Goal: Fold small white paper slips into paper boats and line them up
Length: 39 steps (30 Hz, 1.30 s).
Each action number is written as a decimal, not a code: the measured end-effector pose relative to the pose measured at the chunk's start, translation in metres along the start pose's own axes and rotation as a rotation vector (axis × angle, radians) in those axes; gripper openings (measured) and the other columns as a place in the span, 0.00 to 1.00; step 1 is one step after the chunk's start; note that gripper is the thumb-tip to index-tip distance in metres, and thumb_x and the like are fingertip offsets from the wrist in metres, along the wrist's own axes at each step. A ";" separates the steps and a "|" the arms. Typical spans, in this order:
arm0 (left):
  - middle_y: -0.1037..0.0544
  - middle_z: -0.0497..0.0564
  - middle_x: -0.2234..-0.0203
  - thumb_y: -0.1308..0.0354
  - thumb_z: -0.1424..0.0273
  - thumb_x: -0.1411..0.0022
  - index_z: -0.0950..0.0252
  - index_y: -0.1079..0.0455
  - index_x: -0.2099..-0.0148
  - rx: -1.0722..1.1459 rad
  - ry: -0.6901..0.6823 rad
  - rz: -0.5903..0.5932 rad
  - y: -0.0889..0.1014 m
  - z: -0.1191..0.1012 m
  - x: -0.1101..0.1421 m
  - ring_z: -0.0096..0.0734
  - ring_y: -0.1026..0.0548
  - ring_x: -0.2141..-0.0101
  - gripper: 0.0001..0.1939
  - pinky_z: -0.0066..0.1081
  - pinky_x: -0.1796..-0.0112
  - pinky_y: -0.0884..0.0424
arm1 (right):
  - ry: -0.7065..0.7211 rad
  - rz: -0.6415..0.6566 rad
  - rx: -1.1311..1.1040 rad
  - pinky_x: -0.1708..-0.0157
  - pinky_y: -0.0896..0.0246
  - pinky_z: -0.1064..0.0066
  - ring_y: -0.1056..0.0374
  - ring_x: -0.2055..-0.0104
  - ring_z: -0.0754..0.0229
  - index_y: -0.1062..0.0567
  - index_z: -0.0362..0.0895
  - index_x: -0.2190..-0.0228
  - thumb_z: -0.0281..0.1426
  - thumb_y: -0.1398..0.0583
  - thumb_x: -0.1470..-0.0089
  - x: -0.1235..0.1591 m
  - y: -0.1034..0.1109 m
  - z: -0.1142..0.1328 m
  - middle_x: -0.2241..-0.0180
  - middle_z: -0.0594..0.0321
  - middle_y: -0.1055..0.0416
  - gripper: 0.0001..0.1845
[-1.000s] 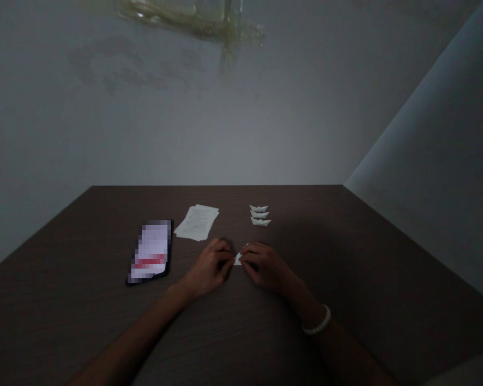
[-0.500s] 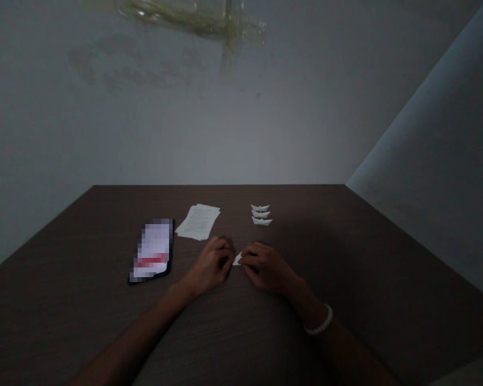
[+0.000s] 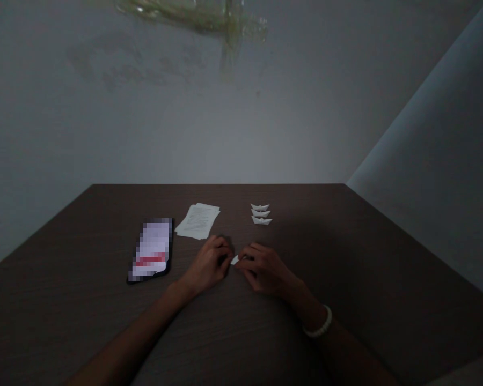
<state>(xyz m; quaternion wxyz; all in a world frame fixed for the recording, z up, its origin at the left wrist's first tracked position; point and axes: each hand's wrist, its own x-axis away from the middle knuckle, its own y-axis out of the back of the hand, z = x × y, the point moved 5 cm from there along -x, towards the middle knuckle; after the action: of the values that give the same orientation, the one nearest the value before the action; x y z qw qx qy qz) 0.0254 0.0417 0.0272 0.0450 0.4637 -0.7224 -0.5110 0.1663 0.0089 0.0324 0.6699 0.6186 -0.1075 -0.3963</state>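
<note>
Small white paper piece [image 3: 234, 260] between the left hand [image 3: 210, 262] and right hand [image 3: 265, 269], low over a wood-grained table [image 3: 225, 332].
A pale, knobbly bracelet [image 3: 329, 320] rings the right wrist; beyond it, the right grip pinches the flat, pointed paper, while the left fingertips curl at its edge, their hold on it impossible to tell. Left of them lies a slab-shaped, dark-edged phone [image 3: 151, 249], then thin printed sheets [image 3: 198, 221] loosely stacked, three crisply folded paper boats [image 3: 261, 213] in a column, and a blotchy wall [image 3: 241, 118].

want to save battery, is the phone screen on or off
On: the phone screen glows pale, with a red band low down; its details are pixelated.
</note>
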 end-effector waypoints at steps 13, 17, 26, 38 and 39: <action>0.28 0.52 0.65 0.42 0.80 0.49 0.65 0.27 0.65 0.108 0.046 0.049 0.004 0.008 0.000 0.38 0.30 0.59 0.09 0.36 0.57 0.33 | -0.014 0.014 -0.037 0.58 0.41 0.66 0.38 0.58 0.57 0.25 0.46 0.58 0.21 0.42 0.47 -0.002 0.001 0.002 0.60 0.59 0.31 0.15; 0.29 0.51 0.67 0.43 0.80 0.48 0.65 0.28 0.68 0.116 0.052 0.025 0.004 0.010 0.000 0.36 0.30 0.61 0.07 0.35 0.59 0.33 | -0.023 0.014 -0.043 0.57 0.41 0.66 0.38 0.57 0.56 0.25 0.46 0.58 0.21 0.43 0.48 -0.002 0.002 0.002 0.60 0.59 0.31 0.16; 0.28 0.51 0.68 0.42 0.78 0.47 0.66 0.28 0.72 0.092 0.115 -0.002 0.002 0.011 -0.002 0.36 0.30 0.62 0.04 0.36 0.58 0.34 | -0.035 -0.006 -0.076 0.58 0.42 0.66 0.38 0.58 0.57 0.24 0.47 0.59 0.21 0.42 0.48 -0.002 0.000 0.001 0.61 0.60 0.31 0.16; 0.27 0.51 0.69 0.42 0.80 0.49 0.65 0.26 0.73 0.122 0.153 0.032 0.008 0.015 -0.006 0.35 0.29 0.63 0.07 0.34 0.59 0.33 | -0.046 0.035 -0.079 0.56 0.43 0.66 0.40 0.56 0.56 0.27 0.45 0.56 0.21 0.43 0.48 -0.004 0.003 0.004 0.61 0.58 0.33 0.17; 0.26 0.51 0.69 0.42 0.80 0.49 0.65 0.26 0.73 0.123 0.150 0.034 0.009 0.015 -0.006 0.35 0.29 0.64 0.07 0.34 0.59 0.33 | -0.046 0.041 -0.076 0.56 0.43 0.65 0.40 0.56 0.56 0.27 0.45 0.56 0.21 0.43 0.48 -0.004 0.003 0.005 0.60 0.58 0.33 0.17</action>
<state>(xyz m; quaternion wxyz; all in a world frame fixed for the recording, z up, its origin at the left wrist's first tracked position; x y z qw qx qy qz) 0.0155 0.0570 0.0295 0.0791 0.4904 -0.7547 -0.4287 0.1620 0.0077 0.0380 0.6983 0.5811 -0.1204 -0.4002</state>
